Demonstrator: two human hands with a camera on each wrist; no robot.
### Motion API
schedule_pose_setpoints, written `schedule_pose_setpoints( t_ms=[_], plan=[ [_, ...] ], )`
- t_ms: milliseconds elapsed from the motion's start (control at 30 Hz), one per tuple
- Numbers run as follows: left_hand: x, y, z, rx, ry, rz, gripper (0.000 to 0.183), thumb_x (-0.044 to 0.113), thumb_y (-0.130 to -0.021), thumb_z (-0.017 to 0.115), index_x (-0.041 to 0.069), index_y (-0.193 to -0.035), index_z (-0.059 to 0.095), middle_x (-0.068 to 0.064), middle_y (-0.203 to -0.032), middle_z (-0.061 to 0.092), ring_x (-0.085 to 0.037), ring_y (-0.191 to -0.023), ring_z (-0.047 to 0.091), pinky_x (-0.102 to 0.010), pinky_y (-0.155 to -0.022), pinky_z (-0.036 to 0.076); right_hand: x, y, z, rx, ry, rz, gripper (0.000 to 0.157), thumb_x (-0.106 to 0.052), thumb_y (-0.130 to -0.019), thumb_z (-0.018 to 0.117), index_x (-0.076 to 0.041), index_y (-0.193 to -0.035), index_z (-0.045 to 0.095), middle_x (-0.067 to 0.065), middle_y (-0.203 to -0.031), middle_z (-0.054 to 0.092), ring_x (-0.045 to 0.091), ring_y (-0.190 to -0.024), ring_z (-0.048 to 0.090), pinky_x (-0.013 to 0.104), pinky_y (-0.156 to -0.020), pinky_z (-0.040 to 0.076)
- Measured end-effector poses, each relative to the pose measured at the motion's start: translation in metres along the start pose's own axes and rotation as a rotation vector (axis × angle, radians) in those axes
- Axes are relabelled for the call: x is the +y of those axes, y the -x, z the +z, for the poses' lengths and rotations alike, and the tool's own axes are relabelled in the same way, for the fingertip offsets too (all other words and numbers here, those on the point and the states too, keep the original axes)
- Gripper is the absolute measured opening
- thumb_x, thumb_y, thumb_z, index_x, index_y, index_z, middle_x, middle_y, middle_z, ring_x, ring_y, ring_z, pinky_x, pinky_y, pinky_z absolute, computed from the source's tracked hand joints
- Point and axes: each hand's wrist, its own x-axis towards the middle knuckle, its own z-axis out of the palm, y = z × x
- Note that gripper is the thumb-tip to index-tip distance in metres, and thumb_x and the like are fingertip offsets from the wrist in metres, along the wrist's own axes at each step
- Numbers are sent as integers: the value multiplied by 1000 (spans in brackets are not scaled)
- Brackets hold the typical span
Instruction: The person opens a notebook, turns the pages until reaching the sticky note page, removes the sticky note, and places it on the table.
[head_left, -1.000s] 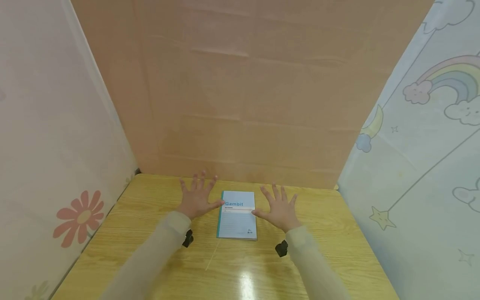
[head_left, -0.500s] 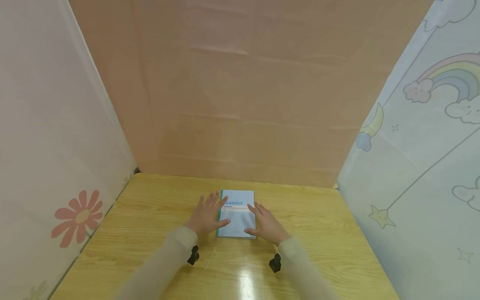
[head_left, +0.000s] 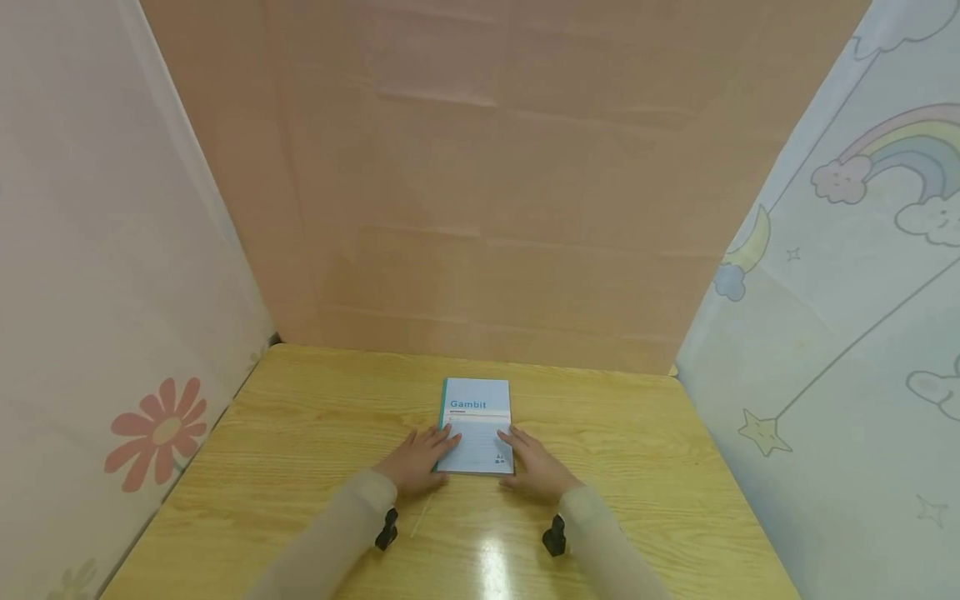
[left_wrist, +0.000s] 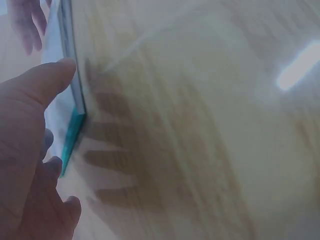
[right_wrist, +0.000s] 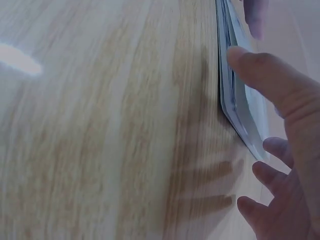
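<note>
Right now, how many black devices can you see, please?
2: a black device by the left cuff, another by the right cuff, both nearer than the notebook.

Wood-grain counter [head_left: 637,467], creased tan backdrop [head_left: 480,183] behind, pale side walls [head_left: 97,208] (flower [head_left: 157,433] left, rainbow [head_left: 911,150] right), light glare [head_left: 492,567] near front.

Left fingers [left_wrist: 54,170] and right fingers [right_wrist: 270,176] seem loosely spread.

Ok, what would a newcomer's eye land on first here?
First, the pale notebook marked Gambit on the table, with the left hand at its left edge and the right hand at its right. Then the red flower on the left panel and the rainbow high on the right panel.
</note>
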Motion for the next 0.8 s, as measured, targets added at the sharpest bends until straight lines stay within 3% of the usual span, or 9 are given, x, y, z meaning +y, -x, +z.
schedule_pose_setpoints(
  t_ms=[267, 533, 800],
  plan=[
    [-1, 4, 1, -26, 12, -8, 64, 44, -96, 55, 22, -152, 32, -8, -160, 23, -32, -146, 22, -62, -113, 22, 6, 3, 4, -8, 16, 13, 74, -32, -84, 75, -8, -146, 42, 21, -157, 24, 41, -142, 28, 54, -112, 31],
    [4, 4, 1, 8, -19, -25, 58, 38, -97, 56, 20, -150, 38, -8, -158, 29, -30, -145, 28, -61, -112, 25, 7, 4, 4, 19, 47, -24, 65, -29, -86, 73, -4, -140, 49, 22, -152, 34, 42, -139, 34, 55, -110, 33],
    [7, 5, -2, 20, -22, -37, 57, 35, -96, 58, 19, -148, 41, -8, -157, 31, -30, -144, 30, -61, -111, 27, 8, 2, 6, 37, 86, -5, 61, -28, -85, 75, -5, -137, 53, 22, -148, 40, 42, -136, 38, 53, -109, 35]
  ],
)
